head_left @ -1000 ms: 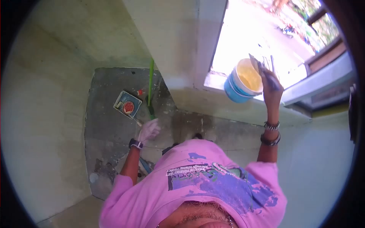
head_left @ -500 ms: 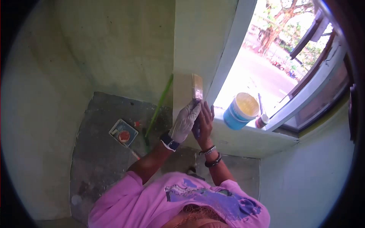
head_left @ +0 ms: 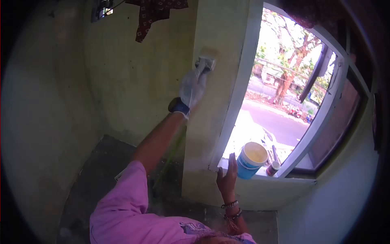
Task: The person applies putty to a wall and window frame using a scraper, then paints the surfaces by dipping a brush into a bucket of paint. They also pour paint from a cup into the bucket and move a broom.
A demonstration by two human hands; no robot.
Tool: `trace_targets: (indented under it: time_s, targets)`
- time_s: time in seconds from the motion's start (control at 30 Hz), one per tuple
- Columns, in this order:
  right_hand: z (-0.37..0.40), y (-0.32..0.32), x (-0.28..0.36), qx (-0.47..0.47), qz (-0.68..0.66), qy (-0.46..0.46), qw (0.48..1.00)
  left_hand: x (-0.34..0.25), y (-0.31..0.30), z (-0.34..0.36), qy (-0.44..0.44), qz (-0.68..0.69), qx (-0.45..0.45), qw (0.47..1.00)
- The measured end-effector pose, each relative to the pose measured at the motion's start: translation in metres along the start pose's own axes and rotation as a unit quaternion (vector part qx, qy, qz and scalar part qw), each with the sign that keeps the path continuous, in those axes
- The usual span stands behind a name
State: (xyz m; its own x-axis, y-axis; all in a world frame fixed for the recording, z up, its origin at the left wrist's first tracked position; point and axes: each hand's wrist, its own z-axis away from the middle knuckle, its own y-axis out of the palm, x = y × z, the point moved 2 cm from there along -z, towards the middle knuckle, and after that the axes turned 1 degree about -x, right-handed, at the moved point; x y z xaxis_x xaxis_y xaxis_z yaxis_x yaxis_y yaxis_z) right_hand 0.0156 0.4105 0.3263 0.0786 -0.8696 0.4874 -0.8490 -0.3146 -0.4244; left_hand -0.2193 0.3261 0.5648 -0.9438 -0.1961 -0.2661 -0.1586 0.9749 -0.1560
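Note:
My left hand (head_left: pixel 192 88), in a whitish glove, is closed around a paintbrush (head_left: pixel 207 62). It is raised high along the narrow wall section (head_left: pixel 215 93) beside the window, the bristles up against the wall and slightly blurred. Lower down, my right hand (head_left: pixel 228 177) is open, fingers pointing up, near the window sill. Just to its right, a blue bucket (head_left: pixel 248 167) with pale yellow paint inside stands on the sill, and beside that is a small dark can (head_left: pixel 273 168) with a long handle rising behind it.
A window (head_left: pixel 280 85) gives onto a road and trees. Patterned dark red cloth (head_left: pixel 152 16) hangs at the top. A green stick (head_left: pixel 168 162) leans near the wall corner above the grey floor (head_left: pixel 97 179), partly behind my left arm.
My left hand has moved up with the paintbrush to the wall. My right hand has come away from it and is now by the bucket. The view has tilted upward.

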Motion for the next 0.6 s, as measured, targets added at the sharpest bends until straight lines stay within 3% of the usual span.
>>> trace_targets:
  time_s: [0.13,0.17,0.23,0.3,0.37,0.47,0.5,0.6]
  targets:
    - [0.041,-0.021,-0.037,0.056,0.008,0.068,0.996,0.034,-0.006,-0.058,0.043,-0.189,-0.011,0.981]
    - [0.052,-0.027,-0.044,0.072,0.007,0.092,0.993,0.040,0.000,-0.046,-0.024,-0.204,0.065,0.977]
    - [0.075,-0.033,-0.061,0.080,0.015,0.105,0.991,0.039,0.007,-0.009,-0.157,-0.225,0.214,0.938]
    - [0.094,-0.040,-0.075,0.099,0.023,0.125,0.987,0.056,0.015,0.080,-0.189,-0.179,0.208,0.943]
    - [0.107,-0.048,-0.082,0.107,0.034,0.141,0.984,0.106,0.036,0.157,-0.151,-0.178,0.240,0.942]
    - [0.121,-0.056,-0.106,0.133,0.034,0.153,0.979,0.055,-0.010,0.082,-0.205,-0.213,0.507,0.810]
    - [0.122,-0.059,-0.110,0.137,0.025,0.152,0.978,0.041,-0.025,0.041,-0.192,-0.220,0.521,0.802]
    - [0.126,-0.059,-0.127,0.176,0.045,0.191,0.965,0.008,-0.057,-0.104,-0.085,-0.250,0.391,0.882]
